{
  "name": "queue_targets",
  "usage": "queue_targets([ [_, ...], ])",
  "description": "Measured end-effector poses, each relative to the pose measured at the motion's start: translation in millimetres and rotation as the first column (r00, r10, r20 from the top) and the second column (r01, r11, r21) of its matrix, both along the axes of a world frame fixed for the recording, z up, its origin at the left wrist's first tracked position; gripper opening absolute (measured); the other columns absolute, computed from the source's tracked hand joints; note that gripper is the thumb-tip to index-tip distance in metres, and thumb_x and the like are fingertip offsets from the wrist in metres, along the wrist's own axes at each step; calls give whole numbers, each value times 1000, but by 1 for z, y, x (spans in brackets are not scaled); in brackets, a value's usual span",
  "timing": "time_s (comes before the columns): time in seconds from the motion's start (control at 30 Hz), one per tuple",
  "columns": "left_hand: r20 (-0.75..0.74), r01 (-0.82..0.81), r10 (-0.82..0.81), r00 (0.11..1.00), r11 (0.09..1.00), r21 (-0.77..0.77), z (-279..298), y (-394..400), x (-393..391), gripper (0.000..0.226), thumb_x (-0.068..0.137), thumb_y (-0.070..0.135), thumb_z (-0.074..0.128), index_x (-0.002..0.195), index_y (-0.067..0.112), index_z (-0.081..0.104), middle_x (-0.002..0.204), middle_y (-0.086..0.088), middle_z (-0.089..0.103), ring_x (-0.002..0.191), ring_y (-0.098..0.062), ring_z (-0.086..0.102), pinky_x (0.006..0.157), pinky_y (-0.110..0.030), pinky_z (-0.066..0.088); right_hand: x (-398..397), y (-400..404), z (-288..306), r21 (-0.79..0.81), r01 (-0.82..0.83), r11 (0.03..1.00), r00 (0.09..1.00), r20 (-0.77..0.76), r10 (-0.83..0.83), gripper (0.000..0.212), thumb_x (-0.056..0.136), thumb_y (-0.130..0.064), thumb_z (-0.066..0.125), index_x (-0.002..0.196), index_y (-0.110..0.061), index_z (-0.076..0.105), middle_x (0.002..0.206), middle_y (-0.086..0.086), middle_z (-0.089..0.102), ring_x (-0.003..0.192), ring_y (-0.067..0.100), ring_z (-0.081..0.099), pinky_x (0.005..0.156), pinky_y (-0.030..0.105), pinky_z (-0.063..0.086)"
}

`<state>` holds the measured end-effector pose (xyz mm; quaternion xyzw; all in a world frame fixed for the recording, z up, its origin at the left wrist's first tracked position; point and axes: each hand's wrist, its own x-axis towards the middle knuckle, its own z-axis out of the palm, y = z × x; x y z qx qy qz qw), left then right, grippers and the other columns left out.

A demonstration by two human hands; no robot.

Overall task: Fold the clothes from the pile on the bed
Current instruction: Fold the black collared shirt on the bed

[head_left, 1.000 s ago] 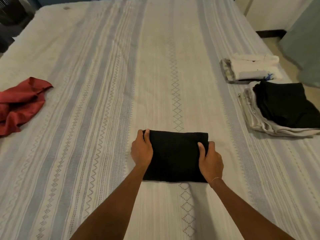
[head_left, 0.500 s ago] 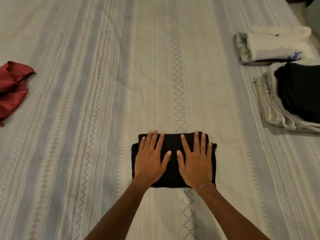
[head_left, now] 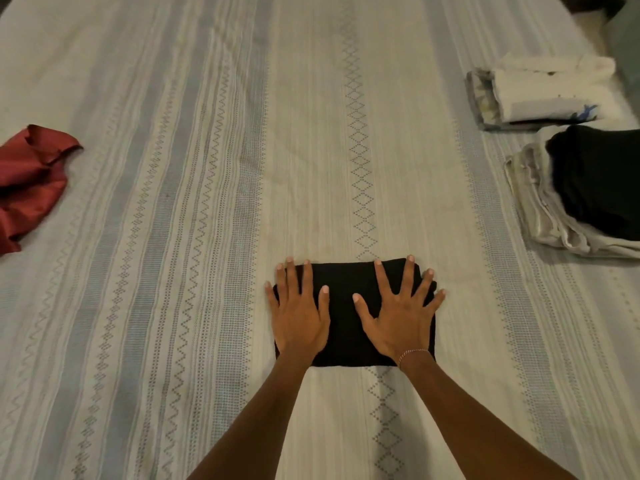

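Both hands have slid apart across the folded black garment since a moment ago, when their thumbs nearly met over its middle. Now the left hand lies flat on the garment's left part and the right hand flat on its right part, a strip of black cloth showing between them. Each hand's fingers are straight and spread wide, pressing down on the cloth; the outer fingertips reach the garment's side edges and far edge. A thin bracelet circles the right wrist. The garment sits as a compact rectangle on the striped bed, near the person and a little right of centre.

Farther off at the right edge, a folded black piece rests on top of a folded grey one. Just beyond them is a folded stack with a white piece on top. At the far left edge lies a crumpled red garment, unfolded, well apart from the rest.
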<state>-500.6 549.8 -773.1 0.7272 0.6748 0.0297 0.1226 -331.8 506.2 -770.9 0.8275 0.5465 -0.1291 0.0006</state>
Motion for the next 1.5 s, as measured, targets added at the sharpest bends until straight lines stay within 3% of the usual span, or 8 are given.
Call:
queue_targets([
  [0.2,290,-543,681,673,720,-432,39,3,-11,70,88,58,64,125,0,51,117,-14,62,105,-29,60,89,-41,52,-36,-10,27,108,-23,994,999,-21,25,72,98,-60,35,153,-13,40,161,24,24,149,45,20,118,63,22],
  [0.43,610,-147,647,457,731,-666,73,29,-44,18,88,30,76,92,12,76,86,-4,77,86,-19,73,72,-29,60,-111,-1,72,18,-32,999,927,-373,36,90,80,-74,57,146,-15,39,130,6,44,113,22,48,85,31,52],
  [0.67,712,108,526,466,765,-635,107,23,-49,34,95,43,65,111,15,76,107,0,75,107,-14,66,88,-28,53,-94,11,102,102,179,979,789,-609,-81,15,98,-22,60,104,-8,63,101,7,59,86,18,60,75,28,55],
  [0.93,684,-192,715,143,698,-690,103,-2,-72,60,104,54,35,132,6,57,124,-19,66,107,-30,66,94,-43,53,-69,-16,180,-102,460,882,56,-988,-143,20,100,-23,60,118,-21,69,113,2,74,107,22,68,96,40,57],
  [1.13,473,175,881,-1,466,-867,97,-27,-97,88,84,83,42,122,8,70,119,-20,71,114,-39,66,104,-52,48,-25,-53,184,-325,431,842,-297,-932,-208,26,96,-23,63,118,-10,67,113,13,74,104,32,72,80,43,59],
  [1.23,526,58,833,174,524,-849,82,-31,-100,57,88,64,61,120,18,70,115,-14,73,110,-36,68,103,-53,50,6,-69,136,-397,421,816,-215,-917,-336,30,96,-26,65,121,-9,66,116,15,73,109,35,69,87,45,58],
  [1.37,551,-159,591,589,753,-638,49,-44,-98,48,91,49,67,124,13,63,117,-7,69,110,-26,65,100,-46,52,29,-93,63,-291,413,863,408,-788,-461,21,100,-23,62,118,-13,66,117,9,71,108,25,66,95,39,54],
  [1.5,584,-316,461,668,887,-338,37,-54,-89,33,99,41,58,95,9,63,89,-4,66,84,-20,63,79,-37,53,20,-101,44,-42,483,875,617,-692,-374,5,99,-26,63,104,-25,62,100,-5,67,94,16,62,82,26,47],
])
